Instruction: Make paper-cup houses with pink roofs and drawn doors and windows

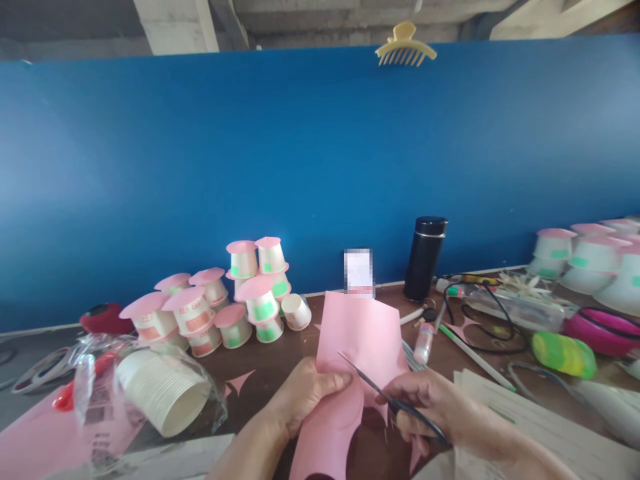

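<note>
Pink paper [357, 327] with curved cut edges lies in front of me, its upper part standing up toward the blue panel. My left hand [313, 393] pinches the paper at its left side, thumb on top and the other fingers hidden beneath. In my right hand [430, 407] is a pair of dark-handled scissors [365, 379], the fingers wrapped round the handles. The blades point up and to the left across the paper, close to my left thumb. Small pink offcuts hang or lie under my right hand.
Stacked paper cups [263, 310] with pink paper tops stand at back left. A bagged cup stack [165, 393] lies nearer. Behind rise a black flask [425, 260] and a blue partition [300, 160]. Cables, a pen [475, 357], a glue bottle [424, 343] and papers [555, 427] cover the right.
</note>
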Tool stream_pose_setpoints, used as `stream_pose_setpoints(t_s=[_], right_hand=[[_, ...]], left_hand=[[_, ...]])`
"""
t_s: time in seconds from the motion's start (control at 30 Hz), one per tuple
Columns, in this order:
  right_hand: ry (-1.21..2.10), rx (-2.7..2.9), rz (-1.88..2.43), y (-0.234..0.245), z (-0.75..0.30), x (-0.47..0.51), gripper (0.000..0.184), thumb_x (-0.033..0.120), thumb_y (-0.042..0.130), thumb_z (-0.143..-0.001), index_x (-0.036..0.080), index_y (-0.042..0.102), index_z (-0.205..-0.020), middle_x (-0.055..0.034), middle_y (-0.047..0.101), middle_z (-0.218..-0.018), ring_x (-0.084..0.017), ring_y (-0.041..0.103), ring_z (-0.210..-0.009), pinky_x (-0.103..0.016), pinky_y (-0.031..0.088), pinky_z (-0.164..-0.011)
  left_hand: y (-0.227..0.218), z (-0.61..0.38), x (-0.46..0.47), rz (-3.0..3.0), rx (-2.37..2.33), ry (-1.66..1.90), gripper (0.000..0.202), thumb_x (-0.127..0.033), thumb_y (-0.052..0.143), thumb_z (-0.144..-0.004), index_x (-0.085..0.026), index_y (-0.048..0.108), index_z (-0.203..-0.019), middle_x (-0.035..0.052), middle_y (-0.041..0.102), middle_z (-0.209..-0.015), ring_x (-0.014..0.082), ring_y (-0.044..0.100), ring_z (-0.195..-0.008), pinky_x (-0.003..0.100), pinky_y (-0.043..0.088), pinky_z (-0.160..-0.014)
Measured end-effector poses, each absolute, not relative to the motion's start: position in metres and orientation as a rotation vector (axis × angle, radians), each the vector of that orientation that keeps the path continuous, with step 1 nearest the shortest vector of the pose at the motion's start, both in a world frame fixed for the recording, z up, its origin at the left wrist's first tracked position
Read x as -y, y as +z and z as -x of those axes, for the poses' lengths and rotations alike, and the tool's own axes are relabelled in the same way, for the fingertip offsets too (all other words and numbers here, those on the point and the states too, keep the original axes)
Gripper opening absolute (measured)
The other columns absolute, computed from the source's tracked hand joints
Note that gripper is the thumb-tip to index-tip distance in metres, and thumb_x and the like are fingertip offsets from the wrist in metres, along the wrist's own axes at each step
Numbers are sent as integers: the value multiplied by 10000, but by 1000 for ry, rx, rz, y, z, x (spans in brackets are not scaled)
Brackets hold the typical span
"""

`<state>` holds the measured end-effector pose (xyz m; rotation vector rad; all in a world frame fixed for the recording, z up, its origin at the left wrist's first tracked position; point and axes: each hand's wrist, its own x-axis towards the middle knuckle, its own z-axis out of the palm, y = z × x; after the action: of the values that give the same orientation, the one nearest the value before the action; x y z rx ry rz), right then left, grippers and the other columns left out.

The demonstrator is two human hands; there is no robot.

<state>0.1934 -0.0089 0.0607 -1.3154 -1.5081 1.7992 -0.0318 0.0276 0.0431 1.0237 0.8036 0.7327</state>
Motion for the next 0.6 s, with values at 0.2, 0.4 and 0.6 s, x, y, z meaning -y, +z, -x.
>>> stream_pose_setpoints(t_s=[0.2,0.4,0.6], right_hand=[[1784,1518,1297,58,-193,9,288,354,681,-748,133,727,-928,22,613,-619,-34,541,-481,-94,390,-419],[1770,1519,1280,57,-191,10,307,352,700,-749,148,718,-977,46,561,-607,-27,503,-477,-93,390,-420],[1765,1545,1196,50,-191,11,387,459,710,-758,130,710,-962,55,503,-595,-18,450,-461,-96,369,-420]], left_hand=[[49,30,-25,-1008,-782,712,336,-288,739,-681,-39,746,-905,189,745,-880,364,671,-914,468,473,-891],[39,31,-28,-988,-766,755,332,-276,752,-681,-50,737,-925,191,740,-925,354,671,-917,466,475,-886],[35,32,-27,-1000,-743,759,329,-290,755,-694,-63,738,-931,174,740,-934,323,673,-904,433,482,-875]])
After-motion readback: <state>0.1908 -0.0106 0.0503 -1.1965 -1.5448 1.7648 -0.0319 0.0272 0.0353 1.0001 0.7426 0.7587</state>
